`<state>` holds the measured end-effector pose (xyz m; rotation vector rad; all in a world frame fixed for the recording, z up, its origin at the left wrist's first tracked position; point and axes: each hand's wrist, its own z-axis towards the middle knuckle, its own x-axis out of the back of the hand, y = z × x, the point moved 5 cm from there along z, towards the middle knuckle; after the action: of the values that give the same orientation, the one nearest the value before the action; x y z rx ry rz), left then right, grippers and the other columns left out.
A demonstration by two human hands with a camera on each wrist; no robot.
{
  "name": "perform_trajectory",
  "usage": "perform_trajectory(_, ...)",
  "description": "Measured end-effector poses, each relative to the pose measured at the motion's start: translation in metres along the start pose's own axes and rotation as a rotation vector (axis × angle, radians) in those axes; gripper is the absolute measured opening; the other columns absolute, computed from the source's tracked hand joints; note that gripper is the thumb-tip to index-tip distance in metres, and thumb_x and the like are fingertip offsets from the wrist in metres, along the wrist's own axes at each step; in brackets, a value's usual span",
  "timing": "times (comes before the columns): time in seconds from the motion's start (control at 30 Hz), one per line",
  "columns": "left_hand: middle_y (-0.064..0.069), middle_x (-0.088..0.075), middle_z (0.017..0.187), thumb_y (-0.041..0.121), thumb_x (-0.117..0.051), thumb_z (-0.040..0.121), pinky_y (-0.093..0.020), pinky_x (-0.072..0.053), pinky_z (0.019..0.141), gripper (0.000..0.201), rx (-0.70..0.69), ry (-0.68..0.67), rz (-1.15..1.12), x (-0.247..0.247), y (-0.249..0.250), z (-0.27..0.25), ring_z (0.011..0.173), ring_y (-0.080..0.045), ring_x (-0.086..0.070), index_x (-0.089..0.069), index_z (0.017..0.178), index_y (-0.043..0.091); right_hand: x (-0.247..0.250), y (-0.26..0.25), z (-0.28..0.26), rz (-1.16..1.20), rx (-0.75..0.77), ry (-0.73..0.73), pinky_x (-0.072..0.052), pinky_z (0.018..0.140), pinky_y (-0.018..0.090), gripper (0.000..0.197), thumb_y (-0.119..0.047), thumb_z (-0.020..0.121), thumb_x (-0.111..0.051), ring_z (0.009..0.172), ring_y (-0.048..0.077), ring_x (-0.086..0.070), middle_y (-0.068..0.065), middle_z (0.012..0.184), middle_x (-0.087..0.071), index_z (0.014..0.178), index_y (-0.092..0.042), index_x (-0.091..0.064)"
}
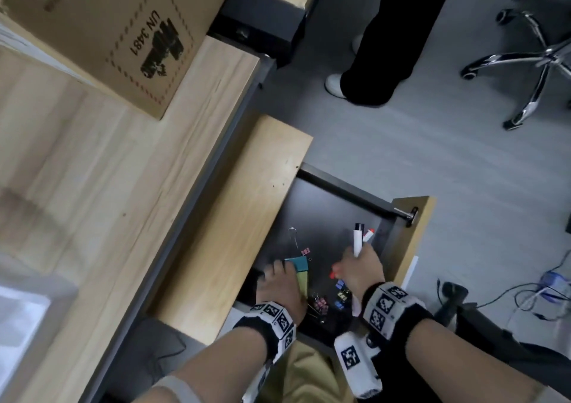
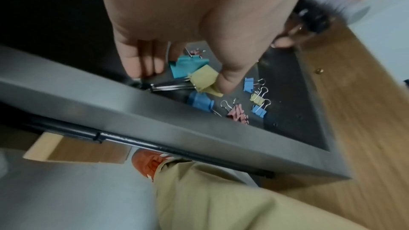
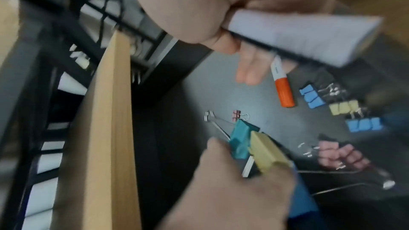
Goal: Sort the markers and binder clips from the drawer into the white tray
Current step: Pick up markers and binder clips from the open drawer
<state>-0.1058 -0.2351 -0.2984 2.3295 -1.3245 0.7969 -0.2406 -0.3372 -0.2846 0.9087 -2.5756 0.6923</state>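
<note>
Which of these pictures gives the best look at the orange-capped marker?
The right wrist view: the orange-capped marker shows its whole cap and part of its white barrel under the right hand, above the drawer floor. The head view shows only a red tip beside that hand. The left wrist view misses it.

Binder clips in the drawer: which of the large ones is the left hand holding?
The large yellow clip, pinched under the left hand's thumb. The large teal clip lies against it, and the large blue clip sits apart.

cardboard box on desk | chair base | floor cables
</note>
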Motion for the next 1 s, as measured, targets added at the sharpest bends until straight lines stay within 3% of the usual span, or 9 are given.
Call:
perform_trajectory(0.07, -0.008, -0.043, 0.131, 0.072, -0.066, 0.067, -0.043, -0.044, 0.094, 0.09, 0.059, 0.016, -0.007, -0.002, 0.003, 0.009, 0.121, -0.03, -0.045, -0.033, 0.13, 0.017, 0.005, -0.004, 0.011, 0.133, -0.089, 0.089, -0.054, 0.075, 0.045, 0.012, -0.014, 0.095, -0.041, 0.075, 0.031, -0.062, 0.018, 0.091, -0.063, 0.102, -0.011, -0.051)
perform_trajectory(0.17, -0.008, -0.049, 0.125, 0.082, -0.064, 0.057, -0.044, -0.046, 0.088, 0.097, 0.104, 0.015, -0.002, 0.0, 0.009, 0.019, 0.114, -0.03, -0.05, -0.033, 0.124, 0.018, -0.004, -0.004, 0.022, 0.113, -0.264, 0.173, -0.047, 0.087, 0.039, 0.035, -0.011, 0.095, -0.049, 0.101, 0.035, -0.06, 0.022, 0.116, -0.059, 0.126, 0.002, -0.04)
perform_trajectory(0.4, -0.014, -0.055, 0.122, 0.025, -0.058, 0.088, -0.043, -0.047, 0.086, 0.058, -0.033, 0.029, -0.015, 0.011, 0.017, 0.027, 0.108, -0.034, -0.058, -0.025, 0.134, 0.015, -0.019, -0.004, 0.042, -0.143, -0.295, 0.232, -0.043, 0.098, 0.037, 0.059, -0.022, 0.098, -0.049, 0.131, 0.034, -0.047, 0.019, 0.149, -0.039, 0.149, -0.005, -0.025)
perform_trajectory(0.5, -0.012, -0.059, 0.113, 0.017, -0.065, 0.081, -0.041, -0.05, 0.077, 0.065, -0.04, 0.03, -0.138, 0.01, 0.018, 0.024, 0.096, -0.031, -0.063, -0.023, 0.131, 0.016, -0.01, -0.001, 0.037, -0.101, -0.266, 0.18, -0.054, 0.077, 0.037, 0.042, -0.022, 0.09, -0.061, 0.099, 0.035, -0.066, 0.022, 0.115, -0.065, 0.122, 0.001, -0.047)
perform_trajectory(0.57, -0.011, -0.062, 0.108, 0.012, -0.068, 0.078, -0.04, -0.053, 0.073, 0.066, 0.012, -0.001, -0.228, 0.007, 0.017, 0.023, 0.091, -0.029, -0.066, -0.023, 0.127, 0.015, 0.001, -0.004, 0.028, -0.03, -0.257, 0.118, -0.049, 0.06, 0.031, 0.034, -0.028, 0.088, -0.059, 0.08, 0.032, -0.067, 0.018, 0.095, -0.069, 0.106, 0.0, -0.054)
perform_trajectory(0.7, -0.009, -0.066, 0.106, 0.009, -0.073, 0.076, -0.039, -0.055, 0.076, 0.067, 0.095, -0.022, -0.275, 0.006, 0.015, 0.022, 0.094, -0.028, -0.068, -0.024, 0.121, 0.011, 0.024, -0.007, 0.023, 0.197, -0.283, 0.103, -0.051, 0.064, 0.034, 0.023, -0.012, 0.085, -0.054, 0.065, 0.031, -0.062, 0.012, 0.071, -0.061, 0.103, 0.002, -0.054)
perform_trajectory(0.83, -0.009, -0.067, 0.105, 0.009, -0.071, 0.079, -0.038, -0.054, 0.079, 0.064, 0.169, -0.039, -0.277, 0.006, 0.013, 0.021, 0.096, -0.028, -0.068, -0.026, 0.124, 0.008, 0.025, -0.013, 0.029, 0.256, -0.329, -0.01, -0.046, 0.042, 0.024, 0.021, 0.004, 0.09, -0.048, 0.048, 0.024, -0.052, 0.016, 0.068, -0.052, 0.108, -0.006, -0.045)
perform_trajectory(0.93, -0.01, -0.066, 0.106, 0.01, -0.067, 0.081, -0.041, -0.056, 0.08, 0.063, 0.178, -0.039, -0.359, 0.001, 0.008, 0.026, 0.096, -0.029, -0.067, -0.025, 0.127, 0.007, 0.026, -0.024, 0.032, 0.043, -0.282, -0.024, -0.04, 0.037, 0.019, 0.006, 0.0, 0.092, -0.05, 0.038, 0.019, -0.049, 0.014, 0.062, -0.054, 0.089, -0.004, -0.047)
perform_trajectory(1.0, -0.013, -0.062, 0.115, 0.011, -0.063, 0.084, -0.039, -0.055, 0.085, 0.062, 0.158, -0.05, -0.422, 0.0, 0.007, 0.026, 0.104, -0.031, -0.064, -0.026, 0.133, 0.004, 0.018, -0.031, 0.036, -0.189, -0.207, -0.08, -0.046, 0.036, 0.02, 0.013, -0.006, 0.092, -0.054, 0.052, 0.019, -0.058, 0.01, 0.072, -0.061, 0.079, -0.008, -0.05)
